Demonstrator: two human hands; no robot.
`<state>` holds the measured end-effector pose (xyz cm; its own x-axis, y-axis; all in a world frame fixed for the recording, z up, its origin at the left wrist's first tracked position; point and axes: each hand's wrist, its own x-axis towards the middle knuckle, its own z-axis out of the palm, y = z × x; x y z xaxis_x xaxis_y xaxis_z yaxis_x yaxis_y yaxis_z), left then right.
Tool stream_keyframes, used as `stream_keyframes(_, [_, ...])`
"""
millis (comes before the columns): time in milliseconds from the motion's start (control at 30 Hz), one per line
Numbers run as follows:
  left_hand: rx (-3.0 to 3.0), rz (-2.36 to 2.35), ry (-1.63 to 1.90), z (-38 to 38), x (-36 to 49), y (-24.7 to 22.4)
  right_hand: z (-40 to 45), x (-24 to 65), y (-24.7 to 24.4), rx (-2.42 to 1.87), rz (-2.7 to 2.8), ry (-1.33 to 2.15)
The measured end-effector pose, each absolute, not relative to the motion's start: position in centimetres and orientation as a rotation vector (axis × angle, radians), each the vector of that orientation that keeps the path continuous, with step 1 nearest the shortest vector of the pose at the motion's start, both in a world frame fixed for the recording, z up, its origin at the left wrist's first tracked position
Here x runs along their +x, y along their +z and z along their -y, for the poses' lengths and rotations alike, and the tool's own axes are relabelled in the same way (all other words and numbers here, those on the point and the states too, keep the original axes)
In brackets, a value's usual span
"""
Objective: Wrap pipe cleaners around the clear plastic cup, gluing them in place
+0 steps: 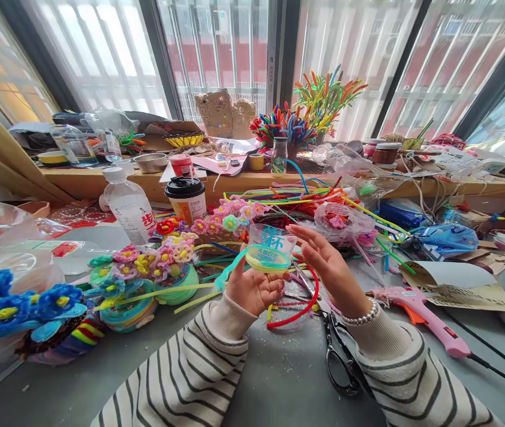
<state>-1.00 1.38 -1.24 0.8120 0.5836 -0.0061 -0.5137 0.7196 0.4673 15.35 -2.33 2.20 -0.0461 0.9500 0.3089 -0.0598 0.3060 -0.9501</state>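
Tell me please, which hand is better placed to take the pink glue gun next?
Right, in my judgement. The right hand is nearer to the pink glue gun, and its fingers are spread beside the clear cup. The left hand supports the cup and is farther away.

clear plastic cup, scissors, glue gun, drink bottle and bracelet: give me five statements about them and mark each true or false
1. The left hand holds the clear plastic cup. True.
2. The glue gun is blue. False: the glue gun is pink, with an orange trigger.
3. The scissors have black handles. True.
4. The drink bottle has its cap off. False: a white cap is on the drink bottle.
5. The beaded bracelet is on the left wrist. False: the beaded bracelet is on the right wrist.
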Motion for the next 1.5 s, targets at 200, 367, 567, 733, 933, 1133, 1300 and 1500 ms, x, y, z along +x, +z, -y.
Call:
stream_keyframes(200, [0.617, -0.23, 0.7, -1.2, -0.4, -1.7, 2.6, 15.1, 2.1, -0.819, 1.321, 1.168])
stream_keyframes(367, [0.904, -0.419, 0.926, 0.0, 0.3, -1.1, 3.1, 14.8, 2.6, -0.797, 1.23, 1.269])
stream_keyframes(567, [1.091, -0.396, 1.085, 0.7, 0.9, -0.5, 3.4, 14.3, 2.8, -0.787, 1.113, 1.262])
stream_keyframes(733, [1.1, -0.334, 1.112, 0.4, 1.0, -0.9, 3.2, 14.2, 2.4, -0.762, 1.134, 1.236])
stream_keyframes(933, [1.149, -0.317, 1.131, 0.4, 1.0, -1.1, 3.1, 14.3, 2.2, -0.751, 1.185, 1.192])
stream_keyframes(1133, [1.175, -0.282, 1.134, 0.2, 0.9, -1.2, 3.0, 14.3, 2.3, -0.813, 1.18, 1.166])
stream_keyframes(1300, [1.174, -0.353, 1.123, 0.2, 0.9, -1.3, 2.9, 14.5, 2.2, -0.819, 1.221, 1.134])
stream_keyframes(1500, [1.171, -0.389, 1.109, 0.3, 0.8, -1.0, 3.1, 14.7, 2.4, -0.821, 1.263, 1.176])
